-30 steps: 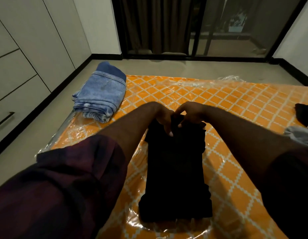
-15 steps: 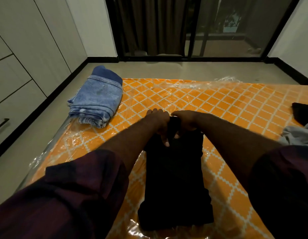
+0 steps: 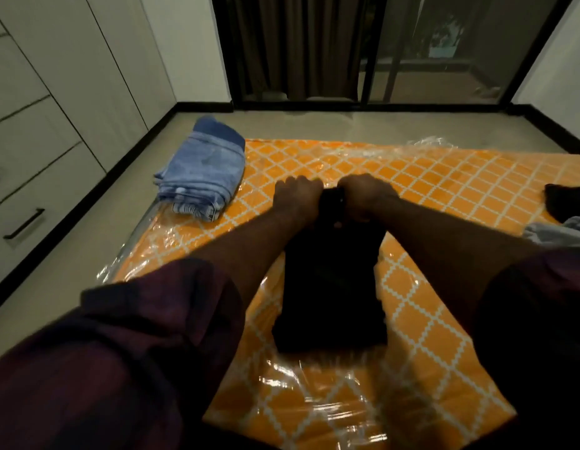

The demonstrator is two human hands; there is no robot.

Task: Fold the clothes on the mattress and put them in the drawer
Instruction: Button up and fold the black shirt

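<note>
A black garment (image 3: 331, 287) lies folded into a long strip on the orange patterned mattress (image 3: 444, 196), which is wrapped in clear plastic. My left hand (image 3: 296, 198) and my right hand (image 3: 366, 196) both grip its far end, knuckles up, close together. A folded stack of blue jeans (image 3: 204, 170) sits at the mattress's far left corner. White drawers with black handles (image 3: 24, 224) line the left wall.
More clothes lie at the right edge: a black piece (image 3: 564, 203) and a grey piece (image 3: 561, 233). Bare floor runs between the mattress and the drawers. A dark glass door with curtains (image 3: 314, 43) closes off the far wall.
Both hands have moved a little farther along the black garment's far end and closed tighter on it. My view has tilted up slightly.
</note>
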